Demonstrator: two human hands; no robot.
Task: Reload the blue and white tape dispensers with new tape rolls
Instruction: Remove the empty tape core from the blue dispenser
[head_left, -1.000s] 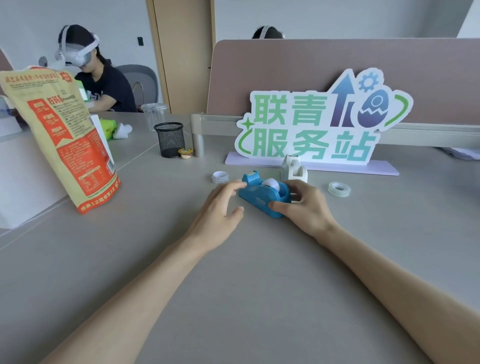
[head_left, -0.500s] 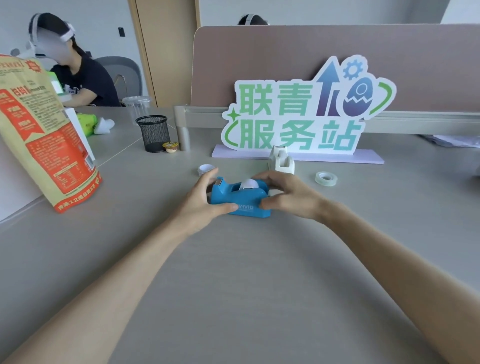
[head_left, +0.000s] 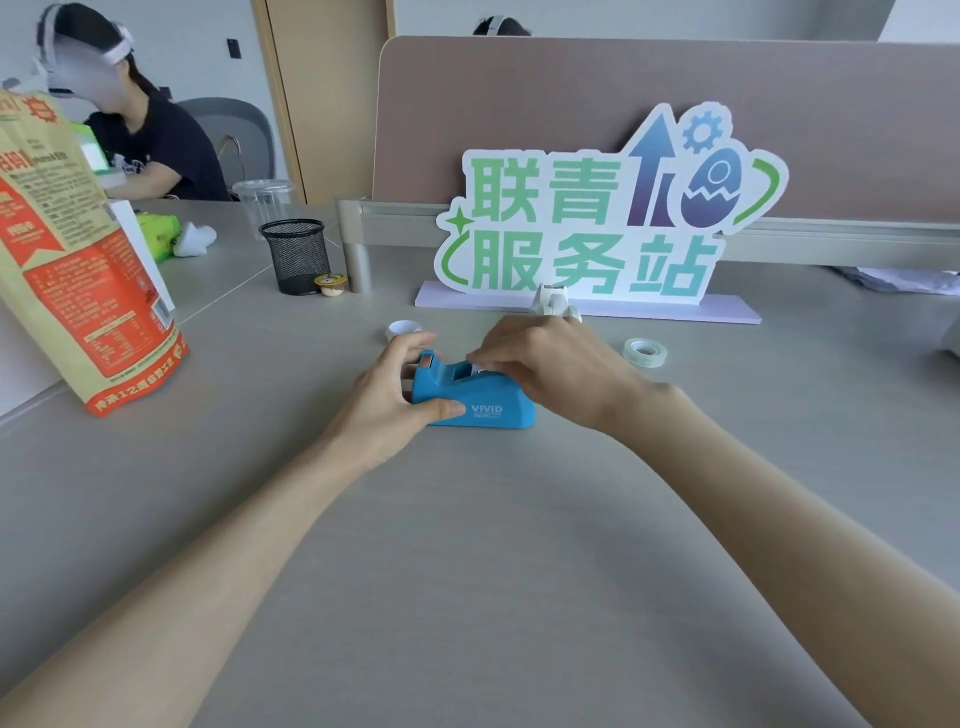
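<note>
Grey worktop (head_left: 467, 545), office setting, a taupe partition (head_left: 519, 130) running across the back with a cut-out sign (head_left: 597, 228) in green characters standing in front of it. Centre stage, the blue dispenser (head_left: 483, 397) sits flat on the worktop, "VIVID" printed on its near side, cutter end pointing left. The left hand (head_left: 387, 400) is on that cutter end: thumb pressed along the near side, fingers curled round the far side, a firm grip on the body. The right hand (head_left: 550, 364) comes over the top from the right, fingertips bent down into the roll bay, where a bit of white shows; whether that grip has actually closed on anything in there, I cannot tell, the fingers hide it. Behind the right hand, just in front of the sign's lilac base, the white dispenser (head_left: 553, 300) peeks out, mostly covered by the knuckles. To the right, apart from both hands, a clear tape roll (head_left: 645, 352) lies flat. On the left, just beyond the left fingers, a small white ring (head_left: 404, 328) lies flat too; spent core or fresh roll, too small to call. Further left, a black mesh cup (head_left: 297, 255) with a small yellow-lidded tub (head_left: 331, 284) touching its base, and a big red and tan bag (head_left: 83, 270) standing at the edge. A person in a headset (head_left: 150, 150) sits in the far corner.
</note>
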